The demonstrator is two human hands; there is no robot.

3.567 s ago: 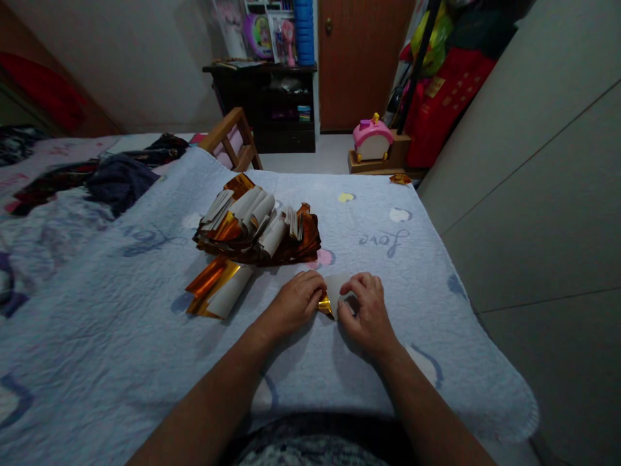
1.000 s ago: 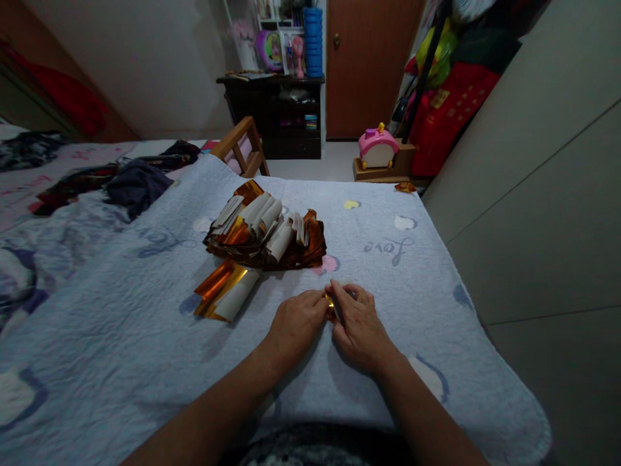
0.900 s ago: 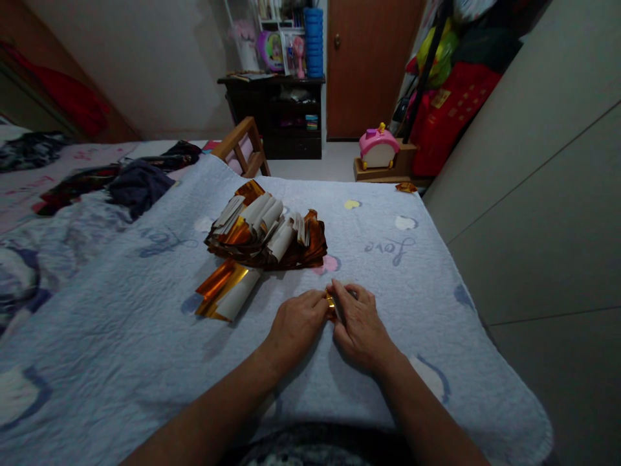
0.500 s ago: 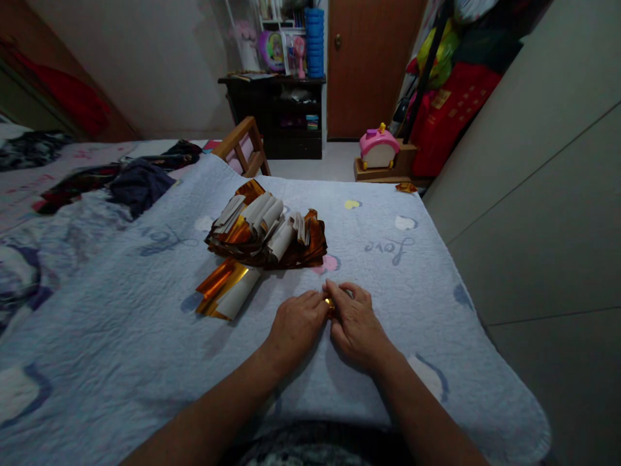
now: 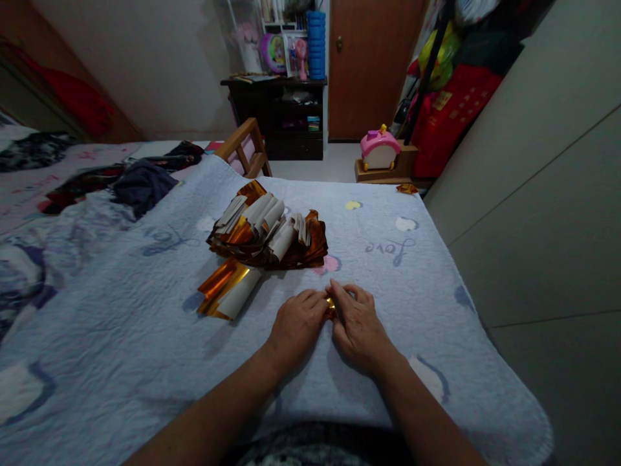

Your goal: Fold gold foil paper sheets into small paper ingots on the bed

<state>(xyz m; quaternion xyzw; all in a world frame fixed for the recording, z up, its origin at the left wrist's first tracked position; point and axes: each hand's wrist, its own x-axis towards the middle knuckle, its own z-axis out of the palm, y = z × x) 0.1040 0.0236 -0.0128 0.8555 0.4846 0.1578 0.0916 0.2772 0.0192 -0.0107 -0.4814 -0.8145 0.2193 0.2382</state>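
Observation:
Between my two hands, just above the light blue quilt (image 5: 388, 291), is a small piece of gold foil paper (image 5: 331, 307), mostly hidden by the fingers. My left hand (image 5: 299, 322) closes on its left side, knuckles up. From the right, my right hand (image 5: 358, 323) grips the same piece, its index finger lying along the top. Up and to the left sits a pile of gold foil papers (image 5: 315, 249), with grey-white backs showing in rolled bundles. One loose gold and white sheet (image 5: 240, 294) lies curled at the pile's near edge.
At the quilt's far right corner lies a small folded gold foil piece (image 5: 406, 189). A wooden rail (image 5: 242, 149) stands at the far left edge, with dark clothes (image 5: 143, 188) beyond. A pale cabinet (image 5: 543, 194) runs along the right. A pink toy (image 5: 380, 150) is past the far edge.
The right index finger has shifted slightly over the foil, and a little more gold shows between the hands. The view has moved slightly; the pile stays in place.

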